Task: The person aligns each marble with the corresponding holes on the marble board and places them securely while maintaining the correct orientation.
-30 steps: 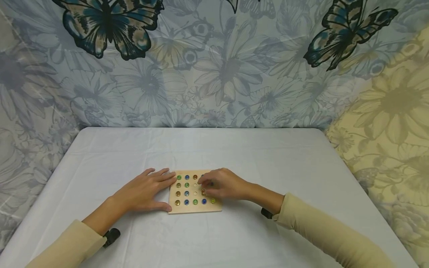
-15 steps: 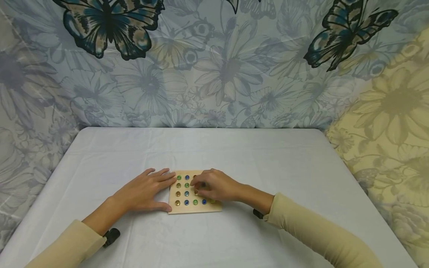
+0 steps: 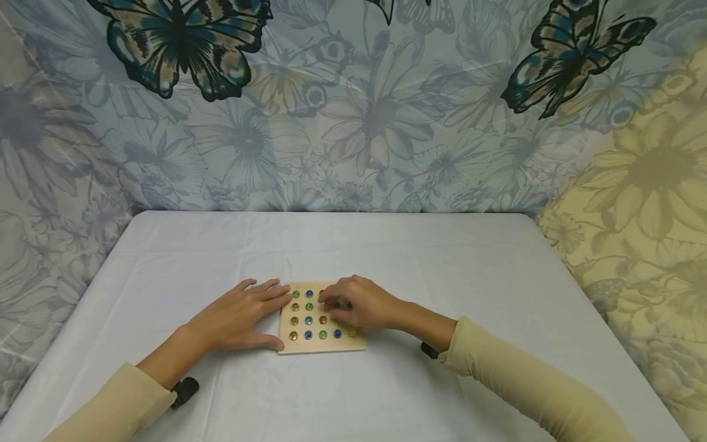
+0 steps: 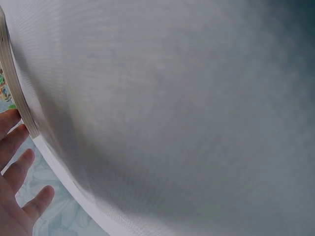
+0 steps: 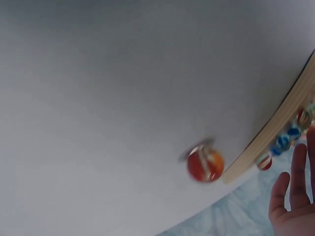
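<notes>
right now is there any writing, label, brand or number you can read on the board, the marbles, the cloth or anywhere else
None: no readable text in any view.
Square light wooden board: bare wood, no print visible.
Small coloured glass marbles: no marks.
Pale grey tablecloth: plain.
Blue-grey floral backdrop with dark butterflies: pictures only, no words.
Orange marble beside the board: blurred, no lettering.

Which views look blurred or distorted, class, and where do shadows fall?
Head view: sharp, evenly lit, soft shadows under both hands beside the wooden board. Left wrist view: white tablecloth bulges in fisheye curve, dim toward the right. Right wrist view: the orange marble is blurred, the board edge curved.
</notes>
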Motion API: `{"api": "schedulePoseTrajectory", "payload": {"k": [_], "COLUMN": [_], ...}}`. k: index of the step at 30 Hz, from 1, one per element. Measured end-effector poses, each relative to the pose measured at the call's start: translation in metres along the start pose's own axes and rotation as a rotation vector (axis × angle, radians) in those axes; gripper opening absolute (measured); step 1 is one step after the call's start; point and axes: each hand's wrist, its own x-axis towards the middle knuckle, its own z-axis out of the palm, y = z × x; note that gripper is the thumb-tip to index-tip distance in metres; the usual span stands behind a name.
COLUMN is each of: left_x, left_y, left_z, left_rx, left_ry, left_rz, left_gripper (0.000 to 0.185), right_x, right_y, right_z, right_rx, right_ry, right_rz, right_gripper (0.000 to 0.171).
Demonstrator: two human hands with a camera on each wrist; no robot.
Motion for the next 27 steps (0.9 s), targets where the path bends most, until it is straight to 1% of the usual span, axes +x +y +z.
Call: {"api": "schedulePoseTrajectory", "payload": {"k": [9, 13, 19, 23, 27], "left_x": [0.0, 0.001, 0.001, 0.001, 0.002], "left_y": [0.001, 0.001, 0.001, 0.001, 0.001], "left_z": [0.0, 0.001, 0.0, 0.0, 0.0], "left_rx": [0.006, 0.01, 0.008, 0.012, 0.015], "left_ry": [0.018, 0.009, -0.003, -0.005, -0.006], "left_rz": [0.012, 0.01, 0.004, 0.001, 0.004], "left_gripper": [0.095, 0.096, 0.096, 0.096, 0.096], "right_x": [-0.026, -0.042, -0.064, -0.075, -0.082], "right_y": [0.02, 0.031, 0.043, 0.047, 0.05], "right_z": [-0.024, -0.031, -0.038, -0.04, -0.039], "right_rx": [0.005, 0.012, 0.071, 0.094, 0.095], "right_ry": [0.064, 0.06, 0.045, 0.039, 0.025], "right_rz": [0.059, 0.097, 0.139, 0.166, 0.168], "right_gripper": [0.028, 0.031, 0.031, 0.032, 0.03]}}
